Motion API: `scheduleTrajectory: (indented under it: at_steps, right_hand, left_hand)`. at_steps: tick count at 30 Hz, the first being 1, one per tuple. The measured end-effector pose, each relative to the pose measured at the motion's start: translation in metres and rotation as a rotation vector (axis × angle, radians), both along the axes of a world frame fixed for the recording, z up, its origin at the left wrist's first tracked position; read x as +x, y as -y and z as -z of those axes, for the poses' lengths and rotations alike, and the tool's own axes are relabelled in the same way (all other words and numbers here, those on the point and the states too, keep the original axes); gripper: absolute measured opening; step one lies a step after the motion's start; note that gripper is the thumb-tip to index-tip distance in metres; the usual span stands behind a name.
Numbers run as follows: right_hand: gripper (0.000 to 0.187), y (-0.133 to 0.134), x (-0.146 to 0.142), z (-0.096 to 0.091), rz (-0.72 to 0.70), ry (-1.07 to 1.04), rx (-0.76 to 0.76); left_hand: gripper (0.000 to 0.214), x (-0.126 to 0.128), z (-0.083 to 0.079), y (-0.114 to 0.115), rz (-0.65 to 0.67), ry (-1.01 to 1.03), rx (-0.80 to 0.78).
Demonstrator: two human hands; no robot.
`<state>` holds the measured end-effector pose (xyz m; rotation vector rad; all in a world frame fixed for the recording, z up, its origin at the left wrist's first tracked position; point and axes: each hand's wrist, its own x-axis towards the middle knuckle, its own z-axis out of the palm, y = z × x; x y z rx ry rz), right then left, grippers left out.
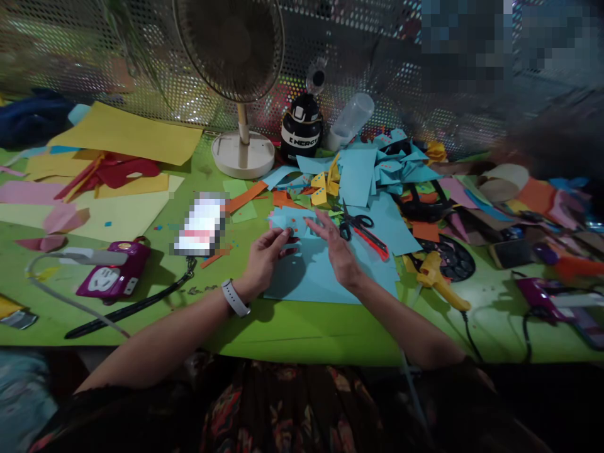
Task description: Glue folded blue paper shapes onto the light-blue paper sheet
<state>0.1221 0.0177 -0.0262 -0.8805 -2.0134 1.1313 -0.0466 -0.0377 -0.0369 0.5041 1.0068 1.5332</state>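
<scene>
My left hand [267,258], with a white band on the wrist, pinches the edge of a small light blue paper piece [287,221] lying over a larger blue sheet [321,277] on the green table [292,327]. To its right, my right hand [336,245] has its fingers stretched out flat, touching the same blue paper. Black-handled scissors [357,223] with a red blade cover lie just right of my right hand.
A white desk fan [240,82] stands at the back, with a black bottle [302,129] and clear cup [352,116] beside it. Yellow sheets [127,135] lie left, a purple power strip [113,274] near left, a yellow glue gun [438,280] right, and blue scraps [391,167] are piled behind.
</scene>
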Motion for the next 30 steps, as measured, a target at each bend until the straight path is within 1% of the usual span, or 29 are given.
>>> scheduleTrajectory:
  at_steps: [2,5,14,23,26,30]
  right_hand:
    - [0.057,0.003,0.000,-0.003,0.000,0.039,0.051]
    - [0.058,0.006,-0.001,-0.006,-0.009,0.095,0.109]
    - [0.060,0.007,-0.002,0.004,0.007,0.258,0.411]
    - [0.063,0.010,-0.004,0.005,0.052,0.422,0.685]
    - [0.065,0.010,-0.004,0.004,0.055,0.461,0.740]
    - [0.065,0.010,-0.004,0.006,0.061,0.476,0.769]
  left_hand:
    - [0.032,0.000,0.001,0.001,0.017,-0.009,0.011]
    - [0.031,0.001,0.002,0.003,0.026,-0.011,0.026]
    - [0.030,0.004,0.001,0.004,0.026,-0.003,0.022]
    - [0.029,0.005,0.001,0.004,0.032,-0.014,0.032]
    - [0.029,0.005,0.001,0.004,0.034,-0.025,0.028]
    - [0.029,0.005,-0.001,0.004,0.038,-0.031,0.029]
